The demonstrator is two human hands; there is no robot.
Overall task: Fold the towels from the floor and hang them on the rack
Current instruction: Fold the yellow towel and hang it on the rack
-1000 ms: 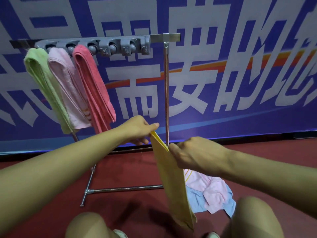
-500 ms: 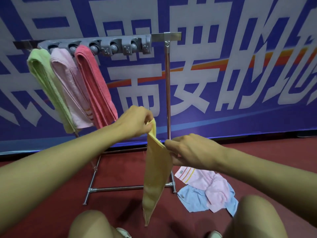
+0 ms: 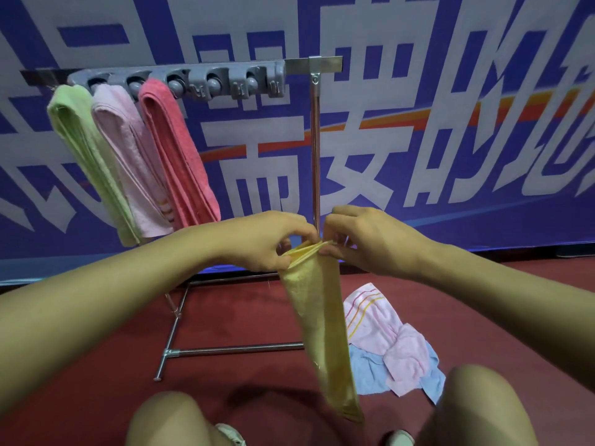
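A yellow towel point(image 3: 318, 329), folded into a narrow strip, hangs down in front of me. My left hand point(image 3: 270, 243) and my right hand point(image 3: 363, 239) pinch its stacked top edges close together. Behind them stands the metal rack point(image 3: 314, 149) with a grey holder bar point(image 3: 206, 82). A green towel point(image 3: 87, 156), a pale pink towel point(image 3: 128, 156) and a red towel point(image 3: 177, 152) hang folded from its left slots. On the red floor to the right lie a pink striped towel point(image 3: 383, 336) and a light blue towel point(image 3: 367, 371).
A blue banner point(image 3: 450, 123) with large white characters covers the wall behind the rack. The rack's foot bar point(image 3: 231, 350) runs along the floor. My two knees point(image 3: 167, 420) show at the bottom edge.
My hands have come together, bringing the yellow towel's top edges into one stack. The towel hangs narrower than before, and my view has shifted slightly.
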